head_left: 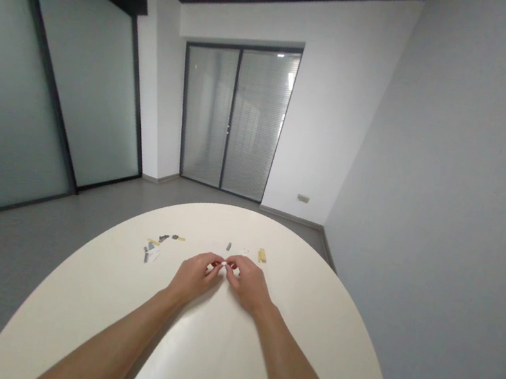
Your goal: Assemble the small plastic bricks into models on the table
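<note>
Two hands busy: my left hand [195, 274] and right hand [252, 283] pinch a small white piece [223, 264] over the bench [306, 330]; the grey piece [229, 247] and yellow pieces [261, 256] lie loose beyond.

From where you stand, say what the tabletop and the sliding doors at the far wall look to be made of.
Tabletop: probably laminate or painted board, cream and smooth with a slight sheen, judging by the soft pale reflection between the forearms.
Far doors: apparently glass panes in dark, perhaps metal, frames; fine blind slats and bright reflections show in the panes.
</note>
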Demonstrator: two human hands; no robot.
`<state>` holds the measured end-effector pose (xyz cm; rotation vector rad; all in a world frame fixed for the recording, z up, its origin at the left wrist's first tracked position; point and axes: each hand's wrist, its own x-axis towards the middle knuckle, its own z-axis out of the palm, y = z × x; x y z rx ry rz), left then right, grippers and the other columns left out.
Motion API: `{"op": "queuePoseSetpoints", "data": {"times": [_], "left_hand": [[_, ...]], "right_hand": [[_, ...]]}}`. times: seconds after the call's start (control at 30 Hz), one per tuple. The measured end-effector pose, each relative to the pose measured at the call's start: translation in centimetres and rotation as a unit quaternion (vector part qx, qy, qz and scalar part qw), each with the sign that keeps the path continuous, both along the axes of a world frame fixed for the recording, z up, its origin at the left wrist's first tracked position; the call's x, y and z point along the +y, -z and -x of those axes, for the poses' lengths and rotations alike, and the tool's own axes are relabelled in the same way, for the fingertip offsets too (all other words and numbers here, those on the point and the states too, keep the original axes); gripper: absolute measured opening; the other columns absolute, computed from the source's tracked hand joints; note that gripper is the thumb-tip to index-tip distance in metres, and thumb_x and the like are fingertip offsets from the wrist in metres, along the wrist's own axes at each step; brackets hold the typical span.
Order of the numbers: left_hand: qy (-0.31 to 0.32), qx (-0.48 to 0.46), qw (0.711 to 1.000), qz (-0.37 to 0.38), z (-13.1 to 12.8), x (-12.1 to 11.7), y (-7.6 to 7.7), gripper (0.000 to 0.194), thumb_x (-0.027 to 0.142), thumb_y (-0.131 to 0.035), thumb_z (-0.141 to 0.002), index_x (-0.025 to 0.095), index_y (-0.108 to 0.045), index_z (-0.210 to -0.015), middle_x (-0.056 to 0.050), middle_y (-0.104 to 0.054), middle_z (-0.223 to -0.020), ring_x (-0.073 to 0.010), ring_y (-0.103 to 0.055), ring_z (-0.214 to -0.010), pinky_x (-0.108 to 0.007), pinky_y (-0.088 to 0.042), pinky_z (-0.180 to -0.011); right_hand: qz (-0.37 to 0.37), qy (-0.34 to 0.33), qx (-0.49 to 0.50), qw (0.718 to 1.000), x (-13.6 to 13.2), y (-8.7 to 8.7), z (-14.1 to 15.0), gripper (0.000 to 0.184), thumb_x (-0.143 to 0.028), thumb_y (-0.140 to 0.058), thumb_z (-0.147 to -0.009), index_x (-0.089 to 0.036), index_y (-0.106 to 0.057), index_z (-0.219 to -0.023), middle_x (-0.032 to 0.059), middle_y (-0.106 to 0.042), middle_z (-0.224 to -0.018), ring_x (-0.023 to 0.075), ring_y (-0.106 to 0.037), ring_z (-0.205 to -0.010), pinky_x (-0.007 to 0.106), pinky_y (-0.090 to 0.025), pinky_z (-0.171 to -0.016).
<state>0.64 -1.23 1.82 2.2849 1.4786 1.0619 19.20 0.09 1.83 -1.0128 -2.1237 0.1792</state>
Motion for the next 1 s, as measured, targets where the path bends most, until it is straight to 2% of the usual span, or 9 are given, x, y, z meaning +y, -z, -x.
{"op": "queuePoseSetpoints", "data": {"times": [0.17, 0.57, 1.0], "left_hand": [[-0.003, 0.000, 1.000, 0.005, -0.06, 0.02, -0.09, 0.028, 0.033, -0.045, -0.093, 0.026, -0.070, -0.104, -0.002, -0.074, -0.104, -0.0169, -0.067, -0.089, -0.026, -0.051, -0.077], [0.002, -0.006, 1.000, 0.005, 0.09, 0.17, 0.18, 0.024, 0.025, -0.050, -0.088, 0.026, -0.070, -0.101, -0.001, -0.073, -0.101, -0.0171, -0.066, -0.092, -0.026, -0.051, -0.079], [0.001, -0.009, 1.000, 0.010, 0.06, 0.22, 0.16, 0.022, 0.026, -0.050, -0.089, 0.027, -0.070, -0.099, -0.001, -0.075, -0.096, -0.0174, -0.068, -0.086, -0.027, -0.052, -0.077]], "right_hand": [[0.000, 0.002, -0.003, 1.000, -0.01, 0.04, 0.03, 0.013, -0.024, -0.054, -0.094, -0.022, -0.063, -0.103, 0.0029, -0.069, -0.097, 0.0164, -0.062, -0.091, 0.028, -0.046, -0.083], [-0.003, 0.002, -0.008, 1.000, -0.01, 0.04, -0.02, 0.014, -0.021, -0.055, -0.092, -0.023, -0.064, -0.102, 0.0026, -0.069, -0.097, 0.0161, -0.062, -0.090, 0.028, -0.046, -0.082], [-0.001, 0.008, -0.007, 1.000, -0.11, -0.08, 0.04, 0.014, -0.020, -0.054, -0.091, -0.023, -0.064, -0.101, 0.0033, -0.069, -0.096, 0.0170, -0.063, -0.090, 0.029, -0.047, -0.082]]}}
